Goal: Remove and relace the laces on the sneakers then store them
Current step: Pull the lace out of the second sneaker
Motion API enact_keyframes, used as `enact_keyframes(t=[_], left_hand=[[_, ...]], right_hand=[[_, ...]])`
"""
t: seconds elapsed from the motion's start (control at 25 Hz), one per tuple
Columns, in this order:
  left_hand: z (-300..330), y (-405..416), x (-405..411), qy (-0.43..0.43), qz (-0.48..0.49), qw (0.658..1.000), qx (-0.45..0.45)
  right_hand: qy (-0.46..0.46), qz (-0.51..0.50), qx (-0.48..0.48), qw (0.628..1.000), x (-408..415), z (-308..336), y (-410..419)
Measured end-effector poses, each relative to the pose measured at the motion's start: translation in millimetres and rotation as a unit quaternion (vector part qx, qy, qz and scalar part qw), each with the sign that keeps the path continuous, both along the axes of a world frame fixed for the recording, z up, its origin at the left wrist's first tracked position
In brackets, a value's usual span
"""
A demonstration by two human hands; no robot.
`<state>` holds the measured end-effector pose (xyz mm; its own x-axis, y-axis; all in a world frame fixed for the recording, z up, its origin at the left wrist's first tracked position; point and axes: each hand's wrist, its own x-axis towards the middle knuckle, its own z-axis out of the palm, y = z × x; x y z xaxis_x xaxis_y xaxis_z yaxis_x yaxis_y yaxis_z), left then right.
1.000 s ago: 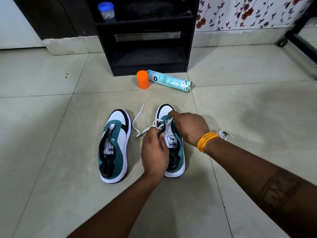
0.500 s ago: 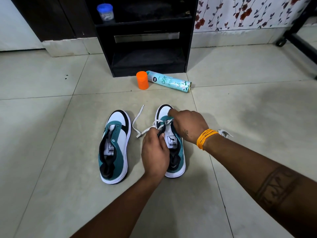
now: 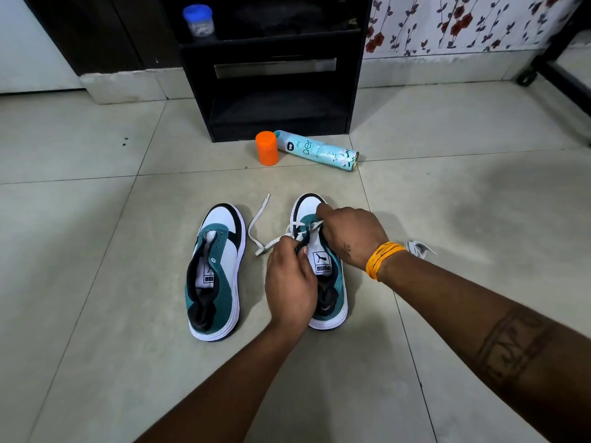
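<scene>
A: We have two teal, white and black sneakers side by side on the tiled floor, toes pointing away from us. The left sneaker has bare eyelets, and nothing touches it.

B: And the right sneaker is under both hands. Our left hand is curled at the tongue, pinching the white lace at an eyelet on the shoe's left edge.

A: Yes, and one end of that lace trails out onto the floor between the two shoes. Our right hand, with an orange thread band on the wrist, is curled over the toe end, fingertips down on the lace where it crosses the lowest eyelets.

B: We count only a crossing or two threaded near the toe; the upper eyelets are hidden by the hands.

A: A second white lace lies bunched on the floor just behind our right wrist.

B: Farther off, an orange cap stands beside a spray can lying on its side, in front of a black shelf unit with a blue-lidded jar on it.
</scene>
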<state>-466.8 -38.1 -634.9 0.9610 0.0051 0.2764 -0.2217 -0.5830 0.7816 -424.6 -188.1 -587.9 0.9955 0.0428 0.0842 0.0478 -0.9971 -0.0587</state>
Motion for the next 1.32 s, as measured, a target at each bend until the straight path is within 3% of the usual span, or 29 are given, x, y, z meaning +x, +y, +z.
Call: enact_keyframes(t=[0.08,0.2,0.24,0.4,0.52,0.64,0.8,1.0,1.2,1.32], left_hand=[[0,0,0,0.000,-0.003,1.000,-0.002],[2,0,0,0.006,0.003,1.000,-0.005],[2,0,-1,0.005,0.002,1.000,-0.005],[2,0,0,-0.003,0.000,1.000,-0.001],[1,0,-1,-0.001,0.000,1.000,0.007],[2,-2,-1,0.007,0.001,1.000,0.007],[3,-1,-1,0.010,-0.004,1.000,0.008],[2,0,0,0.006,-0.003,1.000,0.011],[5,0,-1,0.009,-0.001,1.000,0.013],[6,0,-2,0.011,-0.001,1.000,0.012]], right_hand=[[0.001,-0.028,-0.026,0.999,1,-3,-3],[0.026,-0.215,0.154,0.964,3,-14,-26],[0.026,-0.236,0.205,0.950,1,-16,-31],[-0.035,-0.146,0.258,0.954,-13,-13,-22],[-0.015,-0.072,0.104,0.992,-13,-13,-10],[0.014,-0.059,-0.058,0.996,-12,-10,-9],[0.107,-0.084,-0.052,0.989,-20,-10,-21],[0.019,-0.075,0.008,0.997,-19,-12,-9],[0.079,-0.085,-0.056,0.992,-23,-11,-16],[0.126,-0.095,-0.034,0.987,-27,-10,-21]])
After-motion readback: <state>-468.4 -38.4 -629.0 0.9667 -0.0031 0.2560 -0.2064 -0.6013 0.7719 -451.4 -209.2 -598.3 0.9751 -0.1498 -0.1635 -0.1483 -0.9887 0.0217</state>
